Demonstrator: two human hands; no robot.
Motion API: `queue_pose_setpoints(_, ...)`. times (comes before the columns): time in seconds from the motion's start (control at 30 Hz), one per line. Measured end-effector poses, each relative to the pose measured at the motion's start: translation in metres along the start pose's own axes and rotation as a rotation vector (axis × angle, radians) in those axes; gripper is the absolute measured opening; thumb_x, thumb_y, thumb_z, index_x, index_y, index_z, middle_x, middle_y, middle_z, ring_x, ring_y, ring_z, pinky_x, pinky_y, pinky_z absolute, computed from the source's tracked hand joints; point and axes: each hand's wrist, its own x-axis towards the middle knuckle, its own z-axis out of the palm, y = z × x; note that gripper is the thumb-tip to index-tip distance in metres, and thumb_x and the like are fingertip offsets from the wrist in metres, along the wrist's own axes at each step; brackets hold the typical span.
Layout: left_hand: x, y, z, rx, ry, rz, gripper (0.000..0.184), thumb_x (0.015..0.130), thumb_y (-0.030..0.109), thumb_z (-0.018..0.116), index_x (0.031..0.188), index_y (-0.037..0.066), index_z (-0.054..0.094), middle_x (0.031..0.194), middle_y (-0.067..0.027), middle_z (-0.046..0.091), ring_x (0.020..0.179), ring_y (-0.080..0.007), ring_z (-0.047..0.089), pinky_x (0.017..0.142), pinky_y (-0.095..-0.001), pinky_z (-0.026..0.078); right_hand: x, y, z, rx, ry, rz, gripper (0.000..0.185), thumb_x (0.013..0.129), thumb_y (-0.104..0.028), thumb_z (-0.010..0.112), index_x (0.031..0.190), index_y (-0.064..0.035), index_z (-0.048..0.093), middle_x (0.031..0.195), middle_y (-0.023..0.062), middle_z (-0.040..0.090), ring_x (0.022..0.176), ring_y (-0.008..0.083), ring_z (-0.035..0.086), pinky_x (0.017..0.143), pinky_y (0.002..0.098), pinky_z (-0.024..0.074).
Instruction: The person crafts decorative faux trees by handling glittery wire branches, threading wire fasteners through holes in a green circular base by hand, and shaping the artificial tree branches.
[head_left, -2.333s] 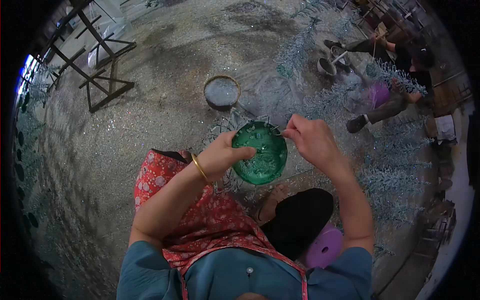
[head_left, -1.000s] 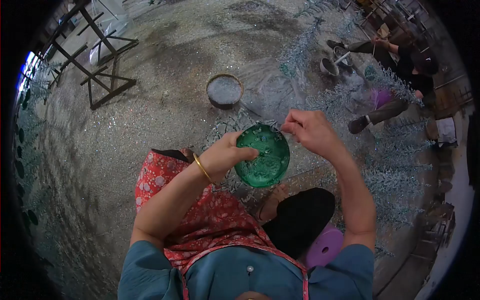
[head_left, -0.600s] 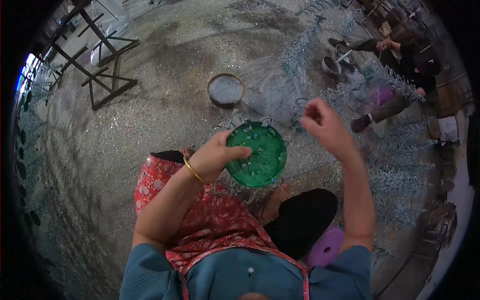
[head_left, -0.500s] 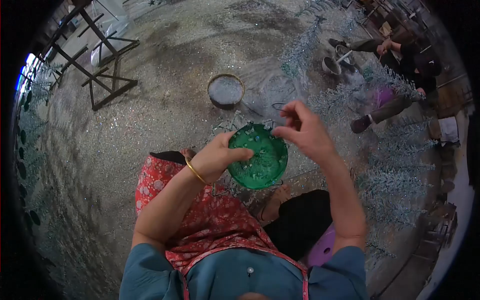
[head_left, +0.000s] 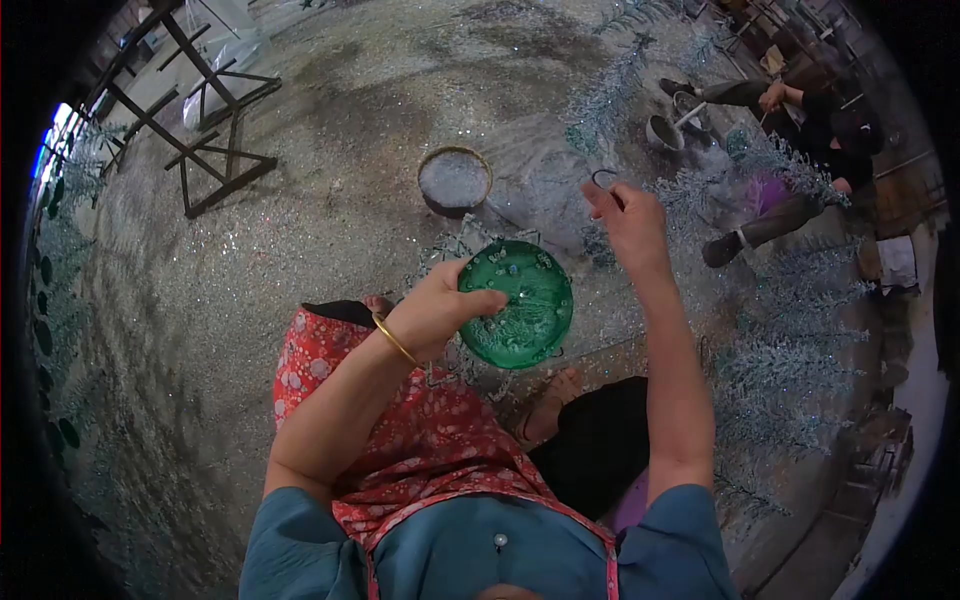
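Note:
A round green disc (head_left: 525,325) with a glossy face and small clear bits around its rim is in my left hand (head_left: 432,310). The thumb presses on its face, while the other fingers go out of sight beneath. My right hand (head_left: 638,232) is raised to the right of the disc, apart from it. Its fingers pinch a thin, dark, curved wire hook (head_left: 603,175). Frosted, glittery twigs (head_left: 470,238) poke out behind the disc's upper edge. Beyond them a round tub (head_left: 455,180) of white glitter-like flakes sits on the floor.
Dark metal stands (head_left: 225,165) are at the upper left. Frosted artificial branches (head_left: 790,360) line the right side. At the upper right another person (head_left: 845,130) sits near a pan (head_left: 665,132) and a purple stool (head_left: 768,192). Glitter covers the floor (head_left: 340,200).
My right hand has moved up and right, away from the disc's edge, with the wire hook in its fingers. The left hand holds the disc in nearly the same place.

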Motion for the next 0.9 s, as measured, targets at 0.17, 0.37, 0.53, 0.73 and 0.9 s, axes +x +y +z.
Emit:
queue_pose_setpoints(0.17,-0.001,0.003,0.001,-0.082,0.012,0.009,0.025,0.072,0.003,0.055,0.096,-0.002,0.054,0.085,-0.0024,0.058,0.073,-0.0078,0.054,0.067,-0.0227,0.044,-0.015,-0.004,0.004,0.344,-0.058,-0.079,0.031,0.068,-0.025,0.069,0.077,-0.0001,0.054,0.064,0.0084,0.055,0.053,0.0186,0.05,0.05,0.0291,0.0392)
queue_pose_setpoints(0.37,0.002,-0.006,-0.001,-0.076,0.004,0.013,0.024,0.072,0.003,0.055,0.096,-0.002,0.054,0.082,-0.0016,0.058,0.071,-0.0074,0.053,0.065,-0.0225,0.044,-0.05,-0.032,0.015,0.248,-0.163,-0.226,0.03,0.066,-0.024,0.07,0.073,-0.001,0.052,0.065,0.0068,0.053,0.054,0.0176,0.051,0.051,0.0286,0.0409)
queue_pose_setpoints(0.53,0.005,-0.009,-0.003,-0.039,-0.019,0.014,0.028,0.072,0.004,0.057,0.099,0.0,0.051,0.086,-0.0029,0.059,0.073,-0.0096,0.056,0.068,-0.0237,0.047,-0.052,-0.031,0.02,0.042,0.027,-0.38,0.029,0.069,-0.026,0.066,0.069,-0.0015,0.05,0.067,0.01,0.053,0.058,0.0227,0.055,0.053,0.0335,0.0423)
queue_pose_setpoints(0.73,0.003,-0.004,0.001,-0.057,-0.01,0.008,0.026,0.072,0.004,0.057,0.098,-0.001,0.052,0.085,-0.0033,0.059,0.073,-0.0097,0.056,0.067,-0.0242,0.047,-0.046,-0.022,0.017,0.297,-0.096,-0.078,0.021,0.078,-0.021,0.057,0.078,0.0003,0.052,0.07,0.0118,0.055,0.057,0.0193,0.052,0.054,0.0312,0.0416)
queue_pose_setpoints(0.9,0.004,-0.007,-0.001,-0.071,-0.005,-0.015,0.026,0.072,0.005,0.057,0.097,-0.002,0.052,0.086,-0.0036,0.059,0.073,-0.0098,0.056,0.067,-0.0238,0.046,-0.05,-0.018,0.009,0.432,-0.142,-0.103,0.018,0.082,-0.017,0.052,0.081,0.001,0.051,0.066,0.006,0.054,0.06,0.0098,0.049,0.055,0.0267,0.0398)
